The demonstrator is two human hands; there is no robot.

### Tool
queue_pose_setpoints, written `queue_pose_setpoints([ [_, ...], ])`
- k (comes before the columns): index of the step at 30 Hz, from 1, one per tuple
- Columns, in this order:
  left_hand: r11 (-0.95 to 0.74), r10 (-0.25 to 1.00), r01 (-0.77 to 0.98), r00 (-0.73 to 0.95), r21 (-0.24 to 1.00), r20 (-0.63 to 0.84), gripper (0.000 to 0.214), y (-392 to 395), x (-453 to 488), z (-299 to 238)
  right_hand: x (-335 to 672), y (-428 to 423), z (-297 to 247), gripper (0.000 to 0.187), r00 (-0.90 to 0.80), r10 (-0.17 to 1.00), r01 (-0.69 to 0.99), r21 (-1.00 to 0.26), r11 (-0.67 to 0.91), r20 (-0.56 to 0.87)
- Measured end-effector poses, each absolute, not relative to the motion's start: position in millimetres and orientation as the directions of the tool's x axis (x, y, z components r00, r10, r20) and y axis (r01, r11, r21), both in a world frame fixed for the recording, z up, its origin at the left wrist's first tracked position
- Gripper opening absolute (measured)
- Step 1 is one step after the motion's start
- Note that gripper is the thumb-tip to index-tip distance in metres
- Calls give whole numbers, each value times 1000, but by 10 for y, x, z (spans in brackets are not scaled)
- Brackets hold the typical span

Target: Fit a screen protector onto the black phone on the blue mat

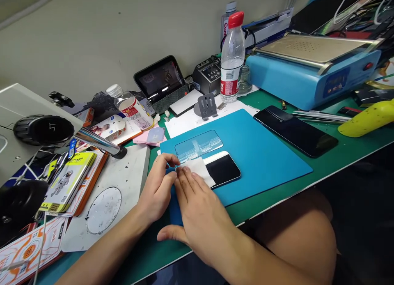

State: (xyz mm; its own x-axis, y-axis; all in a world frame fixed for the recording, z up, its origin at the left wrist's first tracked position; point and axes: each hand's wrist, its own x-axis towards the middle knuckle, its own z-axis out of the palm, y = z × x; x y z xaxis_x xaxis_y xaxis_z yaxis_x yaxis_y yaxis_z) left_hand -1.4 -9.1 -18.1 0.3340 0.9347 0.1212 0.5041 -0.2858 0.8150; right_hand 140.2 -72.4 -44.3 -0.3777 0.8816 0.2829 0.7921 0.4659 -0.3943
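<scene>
A black phone [223,168] lies screen-up on the blue mat [261,153]. A white wipe [198,170] covers its near end. My right hand [200,213] lies flat, fingers stretched out, pressing on the wipe and the phone. My left hand [158,186] sits beside it on the mat, fingers curled and pinching the wipe's left edge. A clear screen protector film [198,144] lies on the mat just beyond the phone.
A second black phone [295,130] lies right of the mat. A water bottle [232,59], a blue heating machine [310,67], a small tablet [161,81], a metal stand [207,105], a tipped bottle [132,108], a microscope base [104,198] and boxes [66,182] crowd the green bench.
</scene>
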Motion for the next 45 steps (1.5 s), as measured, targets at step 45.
queue_pose_setpoints([
  [45,-317,920,570,379,758,100,16,-48,1,-78,2523,-635,-470,85,-582,795,790,-114,602,170],
])
